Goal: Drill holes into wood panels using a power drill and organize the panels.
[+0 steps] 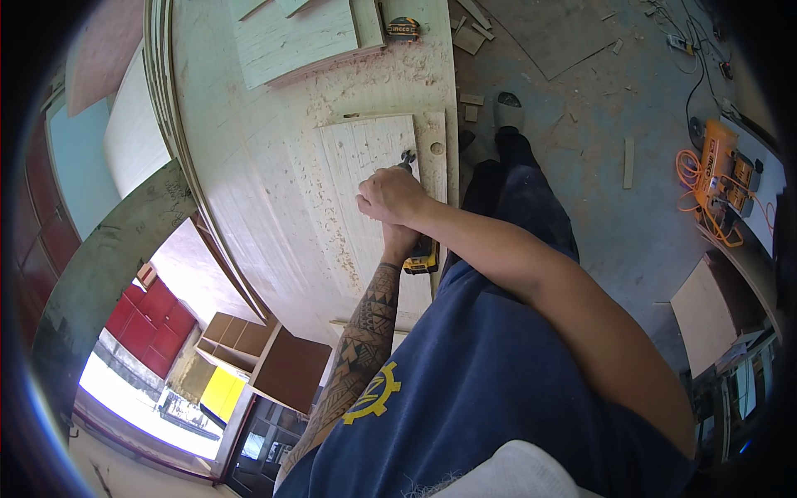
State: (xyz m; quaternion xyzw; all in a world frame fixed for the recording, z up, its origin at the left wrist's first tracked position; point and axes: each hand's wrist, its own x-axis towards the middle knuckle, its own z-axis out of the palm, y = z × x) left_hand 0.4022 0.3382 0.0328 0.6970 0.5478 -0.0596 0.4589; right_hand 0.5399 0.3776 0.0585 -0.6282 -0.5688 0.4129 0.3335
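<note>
A cordless drill (422, 259) with a yellow and black battery is held over a pale wooden board (357, 149). Its boring bit (408, 156) is at the board's right edge, near the far end. My right hand (392, 196) is closed over the top of the drill, fingers curled, hiding most of its body. Beneath it, my left hand (400, 241) comes in along the handle and appears closed on it; its fingers are largely covered. Another board (438, 178) lies under the first and has a round hole (437, 149) near the bit. Shavings are scattered around.
Cut panels (295, 41) lie at the far end of the large sheet worktop (274, 158), beside a tape measure (404, 30). An orange machine (716, 166) with a coiled hose stands on the floor to the right. Wood offcuts (628, 163) litter the floor. A brown cabinet (286, 365) stands lower left.
</note>
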